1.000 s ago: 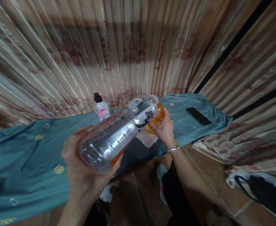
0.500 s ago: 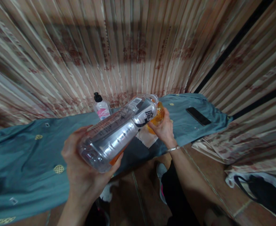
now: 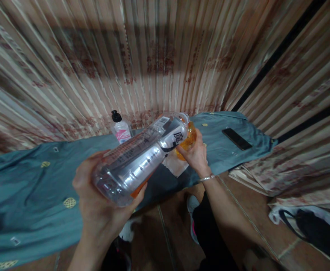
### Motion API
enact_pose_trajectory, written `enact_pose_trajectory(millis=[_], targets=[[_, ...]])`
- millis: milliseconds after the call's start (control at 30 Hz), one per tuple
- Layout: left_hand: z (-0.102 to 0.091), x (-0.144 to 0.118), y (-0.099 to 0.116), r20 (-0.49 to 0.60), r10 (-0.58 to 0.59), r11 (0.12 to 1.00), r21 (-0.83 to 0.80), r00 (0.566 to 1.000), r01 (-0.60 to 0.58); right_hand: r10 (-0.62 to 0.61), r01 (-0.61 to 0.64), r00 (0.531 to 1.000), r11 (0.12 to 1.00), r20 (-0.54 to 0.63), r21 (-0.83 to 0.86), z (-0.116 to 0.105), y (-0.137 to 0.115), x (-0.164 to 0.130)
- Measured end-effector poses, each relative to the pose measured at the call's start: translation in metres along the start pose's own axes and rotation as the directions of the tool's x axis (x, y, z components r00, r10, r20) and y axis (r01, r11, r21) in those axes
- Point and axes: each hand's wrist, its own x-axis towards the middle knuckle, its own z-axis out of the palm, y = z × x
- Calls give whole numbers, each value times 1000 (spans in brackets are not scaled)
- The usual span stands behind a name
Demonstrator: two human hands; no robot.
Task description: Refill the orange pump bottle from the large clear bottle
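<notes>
Left hand point(image 3: 101, 209) & forearm bare, no sleeve, no watch, no ring to be seen; wrist runs out of view at near edge. Right hand point(image 3: 196, 154) bare too; forearm bare up to where it leaves view near right. Thin silver-coloured metal bangle point(image 3: 207, 178) round right wrist, narrow band w/ a bright glint, sits just behind the hand. Fingers point(image 3: 182, 149) of right hand w/o rings as far as shows; nails too blurred to tell. Below, dark black trousers point(image 3: 214, 241) on the legs. Light shoe w/ pink trim point(image 3: 192, 214) on one foot, partly hidden by the leg.
</notes>
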Motion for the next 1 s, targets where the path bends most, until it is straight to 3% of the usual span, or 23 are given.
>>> enact_pose_trajectory(millis=[33, 100, 133, 167, 200, 233, 333, 500, 633, 767, 900, 1000], targets=[[-1, 0, 0, -14, 34, 999, -8, 999, -34, 0, 0, 1000, 1000, 0, -2, 0, 0, 0], [-2, 1, -1, 25, -40, 999, 12, 999, 40, -7, 7, 1000, 1000, 1, -3, 0, 1, 0], [-2, 1, -2, 55, -16, 1000, 12, 998, 15, -11, 11, 1000, 1000, 3, -4, 0, 1, 0], [-2, 1, -3, 8, 45, 999, -5, 999, -45, -14, 14, 1000, 1000, 4, -4, 0, 1, 0], [-2, 1, -5, 42, 36, 999, 0, 998, -36, -16, 16, 1000, 1000, 6, -4, 0, 1, 0], [-1, 1, -6, -6, 61, 998, -6, 998, -61, -16, 16, 1000, 1000, 7, -5, 0, 1, 0], [0, 1, -6, -16, 60, 998, 5, 998, -60, -12, 12, 1000, 1000, 5, -6, 0, 1, 0], [-3, -1, -2, 45, -38, 999, 37, 998, 36, -10, 10, 1000, 1000, -5, -5, 1, 0, -1], [-2, -2, -4, -8, 66, 998, 16, 998, -66, -19, 19, 1000, 1000, -15, -4, 1, 1, -1], [1, -2, -6, 4, -16, 1000, 21, 1000, 16, -12, 12, 1000, 1000, -16, -3, 1, 1, -1], [3, -2, -6, -41, 60, 998, 13, 997, -59, -9, 9, 1000, 1000, -11, -5, 1, 0, -1], [1, -2, -4, 5, -10, 1000, 19, 1000, 10, -15, 15, 1000, 1000, -8, -3, 1, 1, -1]])
